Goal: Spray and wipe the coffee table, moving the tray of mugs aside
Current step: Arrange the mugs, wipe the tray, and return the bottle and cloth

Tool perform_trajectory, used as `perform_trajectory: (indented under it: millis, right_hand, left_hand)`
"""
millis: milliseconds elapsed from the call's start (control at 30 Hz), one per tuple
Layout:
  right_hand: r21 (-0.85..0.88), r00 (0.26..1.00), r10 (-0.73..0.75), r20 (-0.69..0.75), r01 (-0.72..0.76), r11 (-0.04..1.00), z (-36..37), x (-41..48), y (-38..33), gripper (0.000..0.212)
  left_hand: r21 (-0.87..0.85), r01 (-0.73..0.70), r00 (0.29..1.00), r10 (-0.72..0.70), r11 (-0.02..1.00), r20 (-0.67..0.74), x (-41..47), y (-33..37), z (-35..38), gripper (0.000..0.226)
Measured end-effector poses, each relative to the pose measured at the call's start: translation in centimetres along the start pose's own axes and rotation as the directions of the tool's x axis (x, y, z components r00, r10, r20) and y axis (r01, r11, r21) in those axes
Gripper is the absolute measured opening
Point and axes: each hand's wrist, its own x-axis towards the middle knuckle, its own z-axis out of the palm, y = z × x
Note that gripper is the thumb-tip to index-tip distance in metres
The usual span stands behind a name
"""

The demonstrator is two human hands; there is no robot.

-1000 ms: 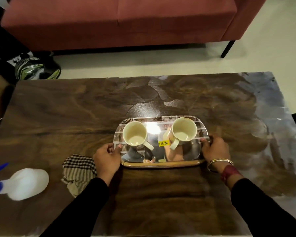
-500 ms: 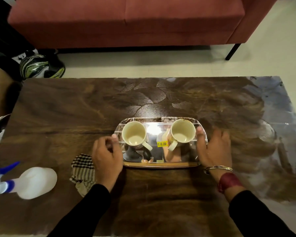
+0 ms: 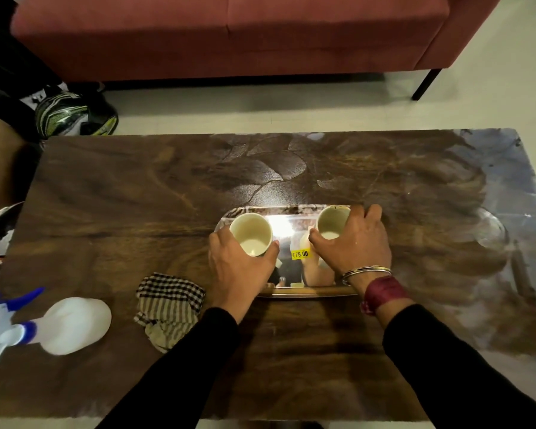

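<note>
A shiny steel tray (image 3: pixel 291 226) sits mid-table on the dark wooden coffee table (image 3: pixel 136 196). Two cream mugs stand on it. My left hand (image 3: pixel 239 267) wraps around the left mug (image 3: pixel 250 233), thumb on its right side. My right hand (image 3: pixel 356 243) closes around the right mug (image 3: pixel 333 222), covering its near side. A yellow price sticker (image 3: pixel 300 254) shows between the hands. A checked cloth (image 3: pixel 167 305) lies crumpled left of the tray. Lying on its side at the table's left end is a white spray bottle (image 3: pixel 59 326) with a blue trigger.
A red sofa (image 3: pixel 229 35) stands beyond the table across a strip of pale floor. A helmet (image 3: pixel 75 114) and dark bags lie on the floor at the far left. The table's right end (image 3: pixel 492 181) is glossy with reflections.
Both hands left the tray's side edges and moved inward onto the mugs, each now gripping one. The tray has stayed in place.
</note>
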Motion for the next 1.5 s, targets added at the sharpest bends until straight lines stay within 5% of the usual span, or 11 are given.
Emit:
perform_trajectory:
  millis: [433,767,1200,1333,1500]
  right_hand:
    - [-0.014,0.998,-0.024,0.062,0.025,1.0,-1.0,-0.5,2.4,0.085]
    - [0.03,0.999,-0.046,0.008,0.046,0.999,-0.2,-0.4,3.0,0.084]
    - [0.053,0.998,-0.053,-0.045,0.055,0.997,1.2,-1.6,3.8,0.098]
    - [-0.007,0.979,-0.077,-0.19,0.077,0.997,1.6,-3.5,3.9,0.115]
    - [0.046,0.871,-0.215,-0.442,0.261,0.964,3.6,-8.5,3.1,0.074]
  left_hand:
    - [0.0,-0.205,0.967,0.202,0.979,0.153,2.6,-1.7,-1.8,0.1]
    - [-0.023,-0.198,0.968,0.199,0.98,0.152,2.3,-1.9,-1.7,0.099]
    - [-0.112,-0.088,0.982,0.105,0.99,0.157,-0.3,-3.6,-1.8,0.126]
    - [-0.149,-0.072,0.993,0.085,0.986,0.083,-2.8,-5.3,-2.1,0.114]
    - [-0.28,-0.154,0.988,0.152,0.948,-0.03,-6.3,-8.2,-3.1,0.077]
